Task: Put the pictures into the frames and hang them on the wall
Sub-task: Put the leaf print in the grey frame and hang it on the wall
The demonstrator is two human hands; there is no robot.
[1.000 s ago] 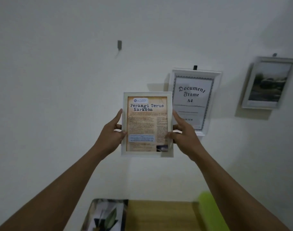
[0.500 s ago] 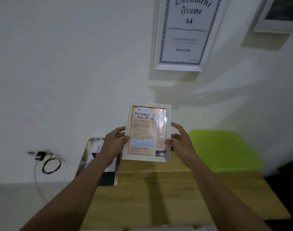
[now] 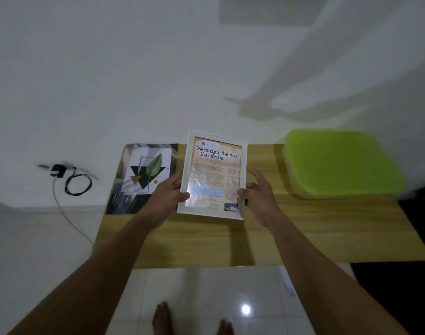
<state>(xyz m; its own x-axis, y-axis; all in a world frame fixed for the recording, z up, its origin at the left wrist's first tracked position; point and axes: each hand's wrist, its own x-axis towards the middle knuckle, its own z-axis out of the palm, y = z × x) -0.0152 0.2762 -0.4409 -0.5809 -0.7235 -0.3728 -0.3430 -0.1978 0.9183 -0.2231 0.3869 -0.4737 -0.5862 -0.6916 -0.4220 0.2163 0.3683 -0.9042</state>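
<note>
I hold a white picture frame (image 3: 213, 175) with a tan poster reading "Perangi Terus Narkoba" inside it, above the low wooden table (image 3: 303, 228). My left hand (image 3: 169, 193) grips its left edge and my right hand (image 3: 258, 193) grips its right edge. The frame is tilted slightly, face up toward me. A leaf picture (image 3: 147, 174) lies on dark printed sheets at the table's far left corner.
A lime green plastic box lid (image 3: 339, 163) sits at the table's far right. A black charger and looped cable (image 3: 71, 180) hang at the wall's base on the left. White wall (image 3: 134, 68) rises behind the table. My bare feet (image 3: 161, 317) stand on glossy white tiles.
The view has dropped from the wall and its hung frames down to the table. Both hands have lowered the framed poster from wall height to just above the tabletop.
</note>
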